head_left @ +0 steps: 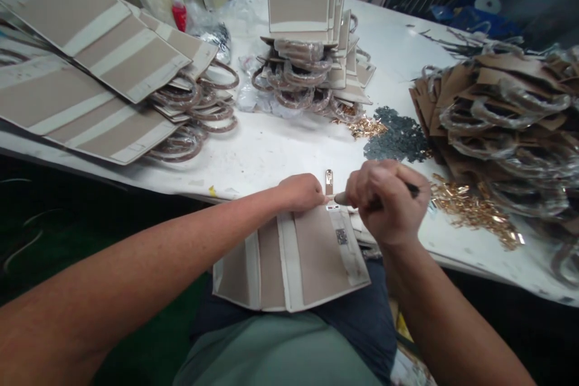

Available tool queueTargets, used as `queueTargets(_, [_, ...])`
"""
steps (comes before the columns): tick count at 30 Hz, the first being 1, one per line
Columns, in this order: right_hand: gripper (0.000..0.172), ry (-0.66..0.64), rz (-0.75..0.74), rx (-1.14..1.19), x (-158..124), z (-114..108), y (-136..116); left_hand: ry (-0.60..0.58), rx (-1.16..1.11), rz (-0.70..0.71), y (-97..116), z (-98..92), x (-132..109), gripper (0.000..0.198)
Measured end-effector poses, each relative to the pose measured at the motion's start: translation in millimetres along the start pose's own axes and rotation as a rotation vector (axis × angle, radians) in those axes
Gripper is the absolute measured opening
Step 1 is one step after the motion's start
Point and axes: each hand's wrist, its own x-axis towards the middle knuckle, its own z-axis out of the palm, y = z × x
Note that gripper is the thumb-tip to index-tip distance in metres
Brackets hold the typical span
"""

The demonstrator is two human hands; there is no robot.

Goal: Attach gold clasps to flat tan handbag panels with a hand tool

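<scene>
Head view here, looking down at a beige paper bag with cream bands point(316, 253) lying flat across the person's lap, so I'll go off that bag for where everything is. Sticking up past its top edge is a narrow brass-coloured metal clasp point(329, 184). The left hand point(298, 193) is curled over that top edge right next to the clasp, grip mostly closed, though I can't tell if it's really pinching the paper or just pressing down. The right hand point(384, 202) sits just right of the clasp, grip closed firmly around a slim dark tool with a grey tip point(414, 190), and the tip is almost at the clasp. Beyond the bag is a white tabletop point(271, 163). Up and to the right of the bag, there's a loose heap of small gold metal clips point(470, 211), a patch of dark grey pieces point(398, 136), and a pile of brown bags with plastic-wrapped handles point(497, 114).
</scene>
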Motion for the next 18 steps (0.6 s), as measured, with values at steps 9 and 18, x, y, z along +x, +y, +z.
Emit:
queueTargets(9, [0.045, 0.114, -0.014, 0.009, 5, -6, -7, -0.001, -0.059, -0.049, 5, -2.5, -2, 0.037])
queueTargets(18, [0.043, 0.178, 0.014, 0.043, 2, -13, 0, 0.009, -0.055, -0.073, 10, -3.7, -4, 0.037])
